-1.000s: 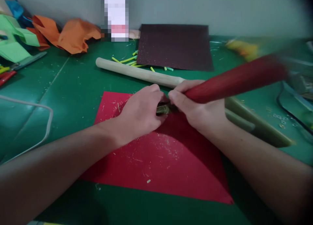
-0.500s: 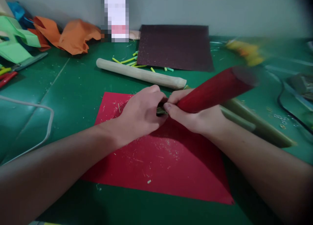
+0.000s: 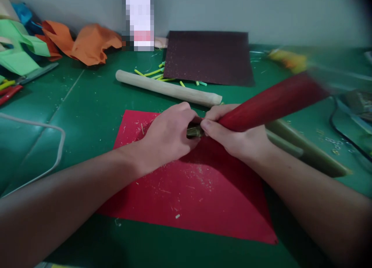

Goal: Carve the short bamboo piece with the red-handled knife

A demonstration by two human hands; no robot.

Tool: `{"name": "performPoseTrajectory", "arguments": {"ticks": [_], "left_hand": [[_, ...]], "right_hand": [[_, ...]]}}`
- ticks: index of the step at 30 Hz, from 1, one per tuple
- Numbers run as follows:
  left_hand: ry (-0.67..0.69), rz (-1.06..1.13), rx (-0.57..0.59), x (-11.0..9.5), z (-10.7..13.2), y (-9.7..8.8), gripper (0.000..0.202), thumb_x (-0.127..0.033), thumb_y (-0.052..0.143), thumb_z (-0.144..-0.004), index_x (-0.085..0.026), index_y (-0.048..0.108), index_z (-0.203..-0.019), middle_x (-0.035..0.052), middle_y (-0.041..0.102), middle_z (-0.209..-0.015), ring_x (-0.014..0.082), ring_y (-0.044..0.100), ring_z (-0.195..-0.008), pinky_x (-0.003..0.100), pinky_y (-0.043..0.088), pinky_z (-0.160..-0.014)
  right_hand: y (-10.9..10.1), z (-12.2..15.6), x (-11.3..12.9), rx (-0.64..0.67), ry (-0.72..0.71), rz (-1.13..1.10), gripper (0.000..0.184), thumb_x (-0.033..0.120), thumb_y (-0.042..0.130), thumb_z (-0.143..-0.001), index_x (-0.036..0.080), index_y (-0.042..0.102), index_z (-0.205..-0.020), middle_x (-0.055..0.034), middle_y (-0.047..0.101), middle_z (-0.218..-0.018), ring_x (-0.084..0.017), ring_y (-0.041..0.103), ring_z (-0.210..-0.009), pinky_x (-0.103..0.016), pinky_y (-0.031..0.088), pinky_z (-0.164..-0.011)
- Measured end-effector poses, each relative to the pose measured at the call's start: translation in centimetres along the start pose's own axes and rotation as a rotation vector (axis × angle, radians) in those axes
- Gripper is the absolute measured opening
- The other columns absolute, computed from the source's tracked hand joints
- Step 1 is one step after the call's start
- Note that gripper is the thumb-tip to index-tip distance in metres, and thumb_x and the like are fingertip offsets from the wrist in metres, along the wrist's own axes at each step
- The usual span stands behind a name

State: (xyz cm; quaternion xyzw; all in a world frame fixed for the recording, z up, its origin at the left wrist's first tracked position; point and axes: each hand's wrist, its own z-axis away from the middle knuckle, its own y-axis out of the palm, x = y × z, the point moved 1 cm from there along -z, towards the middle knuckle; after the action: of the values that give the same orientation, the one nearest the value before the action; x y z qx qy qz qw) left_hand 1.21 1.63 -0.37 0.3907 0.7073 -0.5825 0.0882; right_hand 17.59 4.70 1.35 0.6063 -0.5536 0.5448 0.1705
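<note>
My left hand (image 3: 170, 132) is closed around a short green-brown piece of bamboo (image 3: 194, 131), whose end shows between thumb and fingers. My right hand (image 3: 240, 138) grips a tool by its thick red handle (image 3: 270, 100), which slants up to the right. Its thumb tip presses close to the bamboo end. The tool's working end is hidden by the fingers, so its kind cannot be told. Both hands are low over a red sheet (image 3: 209, 198) strewn with fine shavings. Beyond them lies a pale bamboo stick (image 3: 168, 89).
Green bamboo lengths (image 3: 316, 155) lie beside my right forearm. A dark brown sheet (image 3: 209, 58) is at the back, near yellow-green strips (image 3: 154, 71). Crumpled orange material (image 3: 90, 43), red-handled scissors (image 3: 11, 93) and a white cord (image 3: 62, 140) are leftward; a black cable (image 3: 345, 132) is rightward.
My right hand has shifted slightly right, and the red handle has swung lower and further right. More of the bamboo end shows. My left hand stays nearly still.
</note>
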Motion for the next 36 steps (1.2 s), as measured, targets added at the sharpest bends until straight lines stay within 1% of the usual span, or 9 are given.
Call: {"name": "performPoseTrajectory", "arguments": {"ticks": [9, 11, 15, 21, 25, 28, 31, 35, 36], "left_hand": [[-0.016, 0.001, 0.046, -0.16, -0.46, -0.35, 0.022, -0.024, 0.065, -0.081, -0.019, 0.047, -0.069, -0.0003, 0.048, -0.074, 0.0129, 0.042, -0.064, 0.031, 0.028, -0.052], [-0.010, -0.018, 0.032, -0.19, -0.41, -0.30, 0.020, -0.022, 0.064, -0.081, -0.019, 0.048, -0.070, 0.0002, 0.049, -0.076, 0.0132, 0.044, -0.066, 0.031, 0.030, -0.054], [-0.011, -0.042, -0.006, -0.05, -0.14, -0.08, 0.017, -0.022, 0.065, -0.081, -0.019, 0.050, -0.074, 0.0011, 0.052, -0.079, 0.0139, 0.046, -0.068, 0.031, 0.031, -0.055], [0.010, -0.007, 0.000, 0.08, -0.06, -0.07, 0.018, -0.023, 0.063, -0.081, -0.019, 0.049, -0.072, 0.0000, 0.049, -0.076, 0.0129, 0.043, -0.065, 0.031, 0.029, -0.053], [0.009, -0.003, 0.016, 0.14, -0.24, -0.08, 0.017, -0.024, 0.063, -0.081, -0.019, 0.050, -0.071, 0.0007, 0.050, -0.076, 0.0135, 0.044, -0.066, 0.031, 0.028, -0.052], [-0.006, -0.016, 0.033, 0.19, -0.35, -0.11, 0.018, -0.028, 0.063, -0.082, -0.019, 0.052, -0.071, 0.0017, 0.053, -0.078, 0.0145, 0.046, -0.068, 0.031, 0.028, -0.052], [-0.009, -0.019, 0.044, 0.11, -0.31, -0.20, 0.015, -0.027, 0.064, -0.082, -0.019, 0.054, -0.074, 0.0021, 0.055, -0.080, 0.0153, 0.048, -0.070, 0.032, 0.031, -0.053], [-0.010, -0.041, 0.016, -0.02, -0.18, -0.24, 0.016, -0.028, 0.064, -0.083, -0.019, 0.053, -0.076, 0.0023, 0.054, -0.080, 0.0159, 0.048, -0.070, 0.033, 0.032, -0.057], [-0.014, -0.041, 0.010, -0.03, -0.17, -0.22, 0.017, -0.028, 0.064, -0.083, -0.019, 0.052, -0.075, 0.0020, 0.052, -0.079, 0.0155, 0.047, -0.069, 0.033, 0.031, -0.056]], "right_hand": [[0.00, 0.07, 0.50, 0.171, -0.085, 0.115, 0.024, 0.012, 0.062, -0.079, 0.022, 0.055, -0.059, 0.0044, 0.054, -0.056, -0.009, 0.047, -0.049, -0.027, 0.042, -0.051], [0.13, 0.13, 0.25, 0.114, -0.058, 0.098, 0.023, 0.014, 0.064, -0.080, 0.023, 0.057, -0.061, 0.0034, 0.056, -0.058, -0.011, 0.049, -0.051, -0.029, 0.044, -0.054], [0.09, 0.15, -0.31, -0.193, 0.019, 0.036, 0.023, 0.017, 0.064, -0.082, 0.024, 0.057, -0.061, 0.0006, 0.058, -0.063, -0.014, 0.055, -0.059, -0.032, 0.047, -0.060], [-0.16, 0.25, -0.01, 0.025, 0.047, 0.073, 0.029, 0.026, 0.067, -0.083, 0.023, 0.052, -0.058, 0.0029, 0.051, -0.057, -0.012, 0.048, -0.053, -0.029, 0.042, -0.053], [-0.30, 0.08, 0.49, 0.178, -0.010, 0.093, 0.026, 0.018, 0.063, -0.081, 0.022, 0.054, -0.058, 0.0040, 0.050, -0.055, -0.010, 0.045, -0.051, -0.027, 0.041, -0.053], [-0.23, 0.03, 0.56, 0.202, -0.048, 0.117, 0.023, 0.017, 0.063, -0.079, 0.023, 0.055, -0.059, 0.0041, 0.052, -0.055, -0.010, 0.046, -0.051, -0.027, 0.041, -0.053], [0.05, 0.25, 0.34, 0.132, -0.010, 0.109, 0.021, 0.020, 0.065, -0.079, 0.024, 0.056, -0.060, 0.0031, 0.056, -0.058, -0.011, 0.049, -0.053, -0.028, 0.042, -0.052], [0.13, 0.45, 0.02, -0.177, 0.045, 0.025, 0.022, 0.024, 0.065, -0.081, 0.024, 0.058, -0.061, 0.0015, 0.057, -0.061, -0.013, 0.053, -0.057, -0.030, 0.045, -0.055], [0.13, 0.44, 0.00, -0.170, 0.044, 0.019, 0.023, 0.023, 0.065, -0.081, 0.024, 0.058, -0.060, 0.0014, 0.057, -0.061, -0.013, 0.052, -0.056, -0.031, 0.045, -0.055]]}}
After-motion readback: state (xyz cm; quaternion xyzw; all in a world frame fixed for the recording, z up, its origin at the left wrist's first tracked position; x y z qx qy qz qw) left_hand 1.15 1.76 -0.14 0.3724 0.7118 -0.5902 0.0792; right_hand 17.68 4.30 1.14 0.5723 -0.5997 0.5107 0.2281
